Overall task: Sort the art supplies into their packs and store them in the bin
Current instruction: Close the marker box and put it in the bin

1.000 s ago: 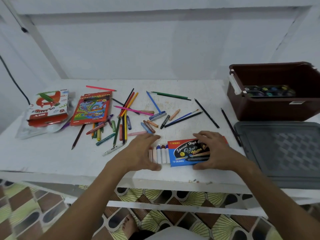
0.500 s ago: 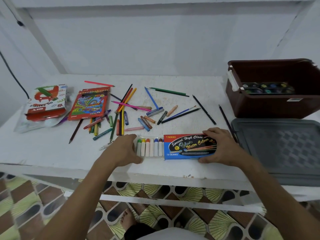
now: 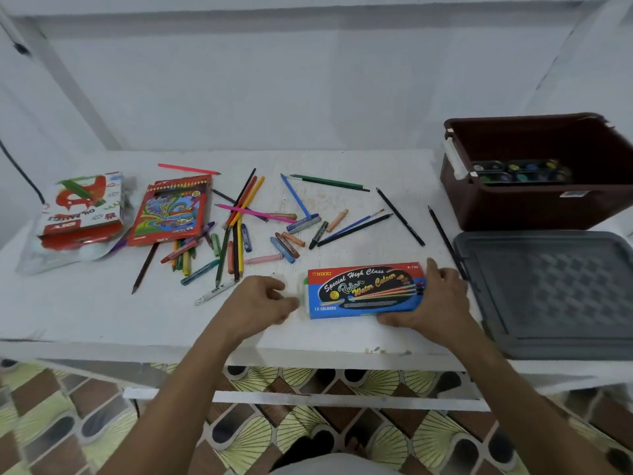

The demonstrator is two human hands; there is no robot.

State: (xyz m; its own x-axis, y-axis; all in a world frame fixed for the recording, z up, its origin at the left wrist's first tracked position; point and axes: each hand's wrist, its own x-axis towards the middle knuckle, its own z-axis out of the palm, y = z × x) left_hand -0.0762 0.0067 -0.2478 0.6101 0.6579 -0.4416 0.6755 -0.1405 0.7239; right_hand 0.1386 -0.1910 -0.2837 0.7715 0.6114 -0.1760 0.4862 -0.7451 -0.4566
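A blue and red water colour box (image 3: 363,291) lies flat near the front edge of the white table (image 3: 85,303). My right hand (image 3: 435,303) grips its right end, thumb on the near side and fingers over the far side. My left hand (image 3: 260,299) is at the box's left opening, with its fingertips against the white tray of tubes (image 3: 303,286). Only a sliver of that tray shows outside the box. The brown bin (image 3: 534,214) stands at the back right with a paint palette (image 3: 520,171) inside.
The grey bin lid (image 3: 548,289) lies right of the box. Loose coloured pencils and crayons (image 3: 239,228) are scattered mid-table, with black pencils (image 3: 400,217) to their right. A coloured pencil pack (image 3: 171,210) and an oil pastels pack (image 3: 82,207) lie at the left.
The tray of tubes stuck out of the box's left end earlier and has now slid almost fully inside. My left hand moved right along with it, and my right hand kept its hold.
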